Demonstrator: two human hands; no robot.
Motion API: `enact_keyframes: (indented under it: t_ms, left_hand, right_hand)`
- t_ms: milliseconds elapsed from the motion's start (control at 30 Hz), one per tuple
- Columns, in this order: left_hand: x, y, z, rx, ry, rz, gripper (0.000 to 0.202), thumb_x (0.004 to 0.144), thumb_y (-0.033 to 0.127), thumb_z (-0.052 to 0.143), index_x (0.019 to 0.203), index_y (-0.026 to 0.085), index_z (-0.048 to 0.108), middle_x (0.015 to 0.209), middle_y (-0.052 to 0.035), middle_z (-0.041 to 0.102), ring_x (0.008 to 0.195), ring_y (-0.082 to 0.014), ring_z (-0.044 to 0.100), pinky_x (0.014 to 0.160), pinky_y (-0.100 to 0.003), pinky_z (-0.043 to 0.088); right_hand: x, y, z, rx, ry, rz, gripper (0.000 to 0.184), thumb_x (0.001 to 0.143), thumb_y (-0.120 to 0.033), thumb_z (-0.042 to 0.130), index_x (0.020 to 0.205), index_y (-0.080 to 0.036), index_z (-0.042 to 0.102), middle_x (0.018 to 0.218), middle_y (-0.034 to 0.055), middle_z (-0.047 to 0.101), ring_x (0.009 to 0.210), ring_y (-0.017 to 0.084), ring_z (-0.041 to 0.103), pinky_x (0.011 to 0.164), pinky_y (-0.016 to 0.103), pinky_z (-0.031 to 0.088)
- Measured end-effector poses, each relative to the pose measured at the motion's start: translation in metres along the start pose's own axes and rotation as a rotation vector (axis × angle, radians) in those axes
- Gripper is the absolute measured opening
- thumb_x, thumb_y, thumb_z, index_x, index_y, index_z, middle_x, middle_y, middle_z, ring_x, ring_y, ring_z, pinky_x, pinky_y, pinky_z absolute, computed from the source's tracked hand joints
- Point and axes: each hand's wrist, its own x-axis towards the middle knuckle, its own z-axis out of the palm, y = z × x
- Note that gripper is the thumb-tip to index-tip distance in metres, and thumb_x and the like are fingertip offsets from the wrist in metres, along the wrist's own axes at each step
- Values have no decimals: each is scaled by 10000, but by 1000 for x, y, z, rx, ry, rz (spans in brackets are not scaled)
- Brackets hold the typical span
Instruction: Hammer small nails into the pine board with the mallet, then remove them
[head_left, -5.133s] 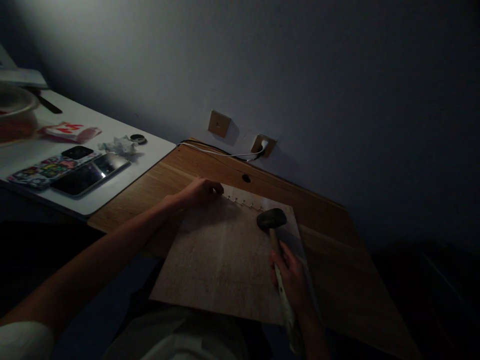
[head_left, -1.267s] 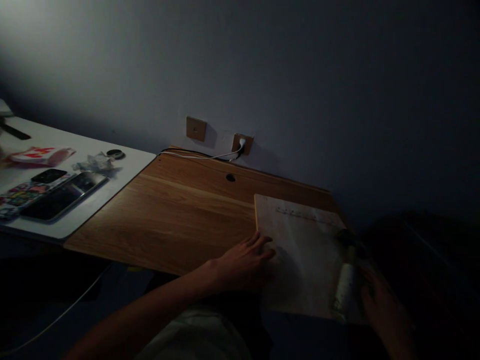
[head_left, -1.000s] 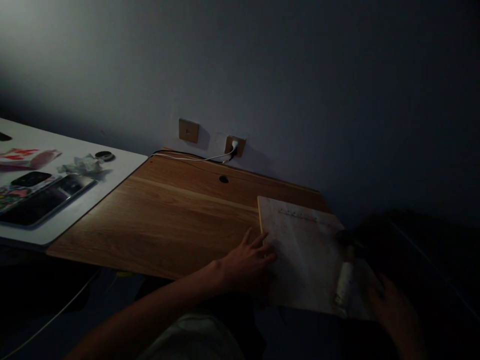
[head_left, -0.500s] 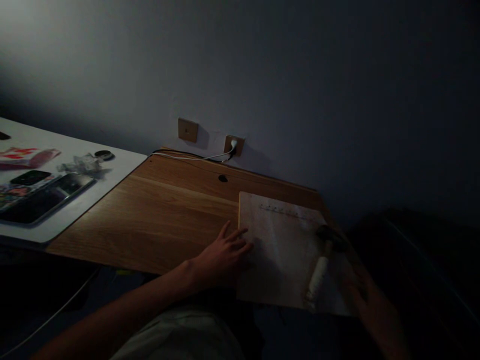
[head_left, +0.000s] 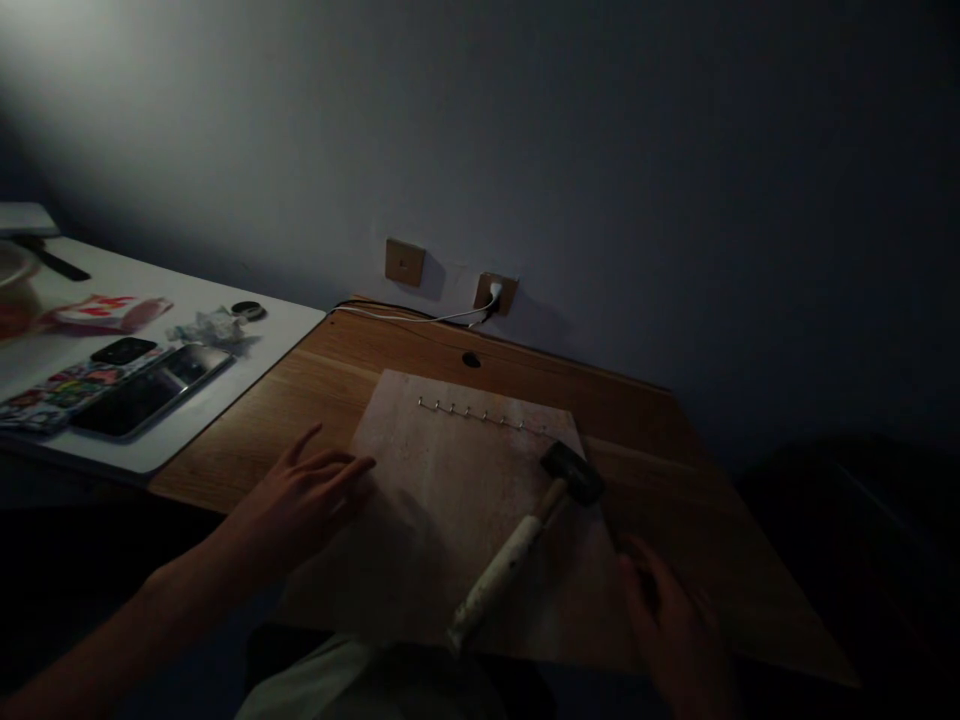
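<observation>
A flat board lies on the wooden desk in the head view, its near edge by my lap. Across its far part runs a row of several small nails. A mallet with a dark head and white-wrapped handle rests diagonally on the board, touched by neither hand. At the left edge, my left hand has its fingers spread, fingertips over or on the board. Beside the right edge, my right hand is dim, with thumb and forefinger apart; its other fingers are hard to make out.
The wooden desk meets a wall with two socket plates, one holding a plug and cables. On the white table at left lie a phone, a patterned item, a red-and-white packet, crumpled plastic and a small round item.
The board has shifted left on the desk and turned, carrying the mallet. Both hands have moved left with it. The view has swung slightly to the left.
</observation>
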Motion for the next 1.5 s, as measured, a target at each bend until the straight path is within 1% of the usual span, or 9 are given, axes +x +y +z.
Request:
enact_keyframes:
  t_ms: [200, 400, 567, 733, 967, 1133, 1267, 1367, 1500]
  left_hand:
    - [37, -24, -1, -9, -22, -45, 355, 1030, 376, 468, 1238, 221, 710, 1127, -110, 760, 999, -243, 722, 1025, -444, 532]
    - [114, -44, 11, -34, -79, -55, 354, 992, 267, 520, 1310, 188, 652, 1321, -139, 656, 1128, -264, 677, 965, -385, 550]
    - [138, -50, 14, -119, -131, -5, 314, 971, 178, 514, 1224, 178, 700, 1176, -131, 719, 1015, -230, 710, 900, -329, 551]
    - [142, -53, 20, -202, -140, 49, 313, 927, 105, 503, 1118, 170, 742, 1008, -106, 744, 887, -193, 708, 827, -283, 530]
    - [152, -49, 18, -339, -80, -12, 161, 919, 218, 580, 806, 163, 681, 824, -61, 654, 722, -149, 594, 717, -260, 455]
    - [158, -45, 25, -1065, 16, -334, 299, 899, 438, 626, 804, 155, 603, 744, -32, 601, 654, -124, 547, 636, -246, 440]
    - [160, -45, 33, -1475, 2, -510, 231, 823, 361, 661, 791, 149, 575, 754, -38, 581, 658, -109, 544, 612, -229, 432]
    - [161, -47, 35, -1324, -55, -523, 258, 847, 398, 620, 768, 155, 580, 690, -8, 532, 592, -99, 482, 553, -223, 363]
    - [161, -47, 32, -696, -163, -342, 293, 850, 427, 645, 939, 155, 706, 685, 10, 568, 610, -122, 511, 576, -237, 343]
  right_hand:
    - [61, -43, -15, 87, -8, -11, 421, 960, -539, 453, 1015, -224, 728, 999, 133, 814, 889, 317, 769, 794, 429, 574]
    - [156, -101, -12, -107, -298, -183, 288, 998, -346, 487, 965, -189, 726, 1002, 123, 803, 924, 248, 754, 812, 325, 527]
    - [198, -126, 11, -231, -445, -232, 256, 958, -325, 593, 838, -177, 764, 959, 164, 799, 928, 291, 750, 779, 356, 499]
    - [206, -134, 22, -257, -524, -206, 249, 918, -363, 671, 769, -183, 756, 932, 153, 789, 939, 297, 737, 802, 385, 490]
    - [212, -131, 23, 72, -516, -152, 172, 768, -152, 731, 618, -199, 661, 726, 77, 718, 812, 245, 702, 767, 346, 470]
    - [206, -126, 11, 594, -453, -71, 291, 810, -520, 637, 791, -230, 622, 739, 38, 685, 684, 190, 634, 612, 298, 485]
    - [197, -127, 3, 886, -341, -8, 377, 816, -645, 510, 812, -268, 494, 767, 24, 612, 712, 181, 602, 571, 283, 471]
    - [198, -131, 6, 922, -330, 5, 375, 832, -647, 440, 764, -278, 429, 692, 1, 509, 646, 172, 533, 513, 271, 414]
    - [204, -135, 23, 749, -382, -6, 372, 870, -625, 438, 766, -272, 493, 607, -36, 441, 523, 155, 435, 466, 266, 350]
